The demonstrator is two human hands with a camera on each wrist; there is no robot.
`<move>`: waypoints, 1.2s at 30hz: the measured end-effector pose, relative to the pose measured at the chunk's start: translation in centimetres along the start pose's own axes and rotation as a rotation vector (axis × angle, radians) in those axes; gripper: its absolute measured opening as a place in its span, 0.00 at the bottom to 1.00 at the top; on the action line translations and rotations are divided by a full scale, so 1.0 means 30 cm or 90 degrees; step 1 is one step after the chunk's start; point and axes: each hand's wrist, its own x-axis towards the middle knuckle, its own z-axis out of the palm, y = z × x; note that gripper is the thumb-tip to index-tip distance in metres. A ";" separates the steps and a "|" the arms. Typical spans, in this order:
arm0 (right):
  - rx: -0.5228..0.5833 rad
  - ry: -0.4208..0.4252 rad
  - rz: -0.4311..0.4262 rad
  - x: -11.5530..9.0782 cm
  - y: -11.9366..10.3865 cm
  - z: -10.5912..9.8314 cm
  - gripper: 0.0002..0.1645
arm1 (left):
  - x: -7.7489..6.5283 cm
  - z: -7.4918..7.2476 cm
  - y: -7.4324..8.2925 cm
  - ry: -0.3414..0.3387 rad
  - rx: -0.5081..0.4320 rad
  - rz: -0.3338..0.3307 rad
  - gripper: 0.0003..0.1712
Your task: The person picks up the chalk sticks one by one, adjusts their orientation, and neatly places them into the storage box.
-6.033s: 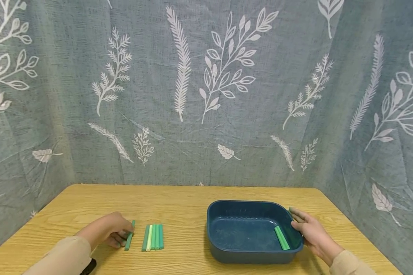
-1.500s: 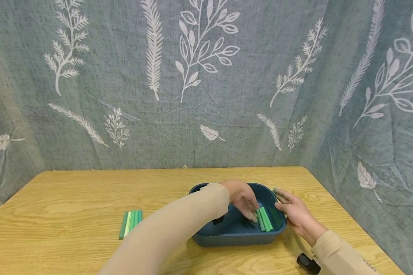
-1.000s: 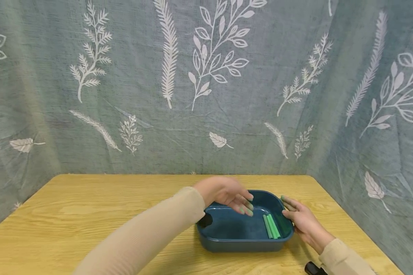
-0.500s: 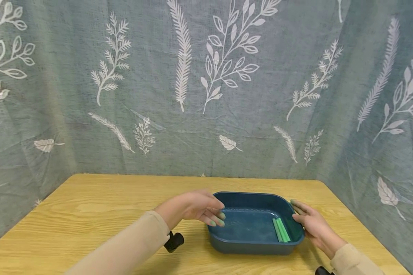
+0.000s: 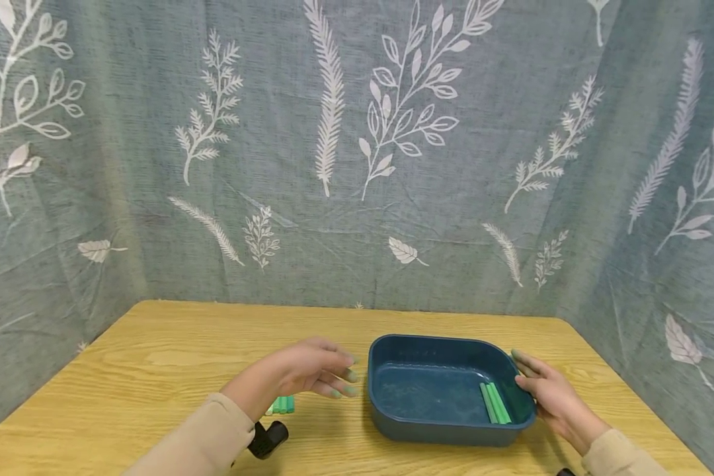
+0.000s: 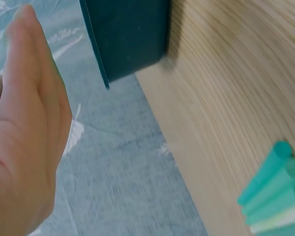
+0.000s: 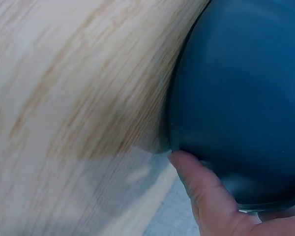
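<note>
A dark blue rectangular tub (image 5: 446,431) stands on the table, with several green chalk-like sticks (image 5: 496,403) lying side by side at its right end. At that end my right hand (image 5: 556,396) holds the tub's wall; in the right wrist view a digit lies against the outer wall. My left hand (image 5: 318,369) hovers left of the tub, fingers extended and holding nothing, green marks on the fingertips. Below it lies a row of green and pale yellow sticks (image 5: 283,404), partly hidden by the forearm; the left wrist view shows their ends (image 6: 282,150).
The wooden table (image 5: 214,330) is bounded at the back and sides by a grey-blue leaf-patterned curtain (image 5: 333,264). A black device (image 5: 268,439) is strapped at the left wrist. Another black device (image 5: 565,472) shows beside the right sleeve.
My left hand put a green stick beside those in the tub, let go and moved back left out of the tub. The right hand stays on the tub's end.
</note>
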 end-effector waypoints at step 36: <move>0.015 -0.036 0.002 0.009 -0.012 -0.015 0.38 | -0.193 -0.229 -0.084 0.086 0.018 0.018 0.34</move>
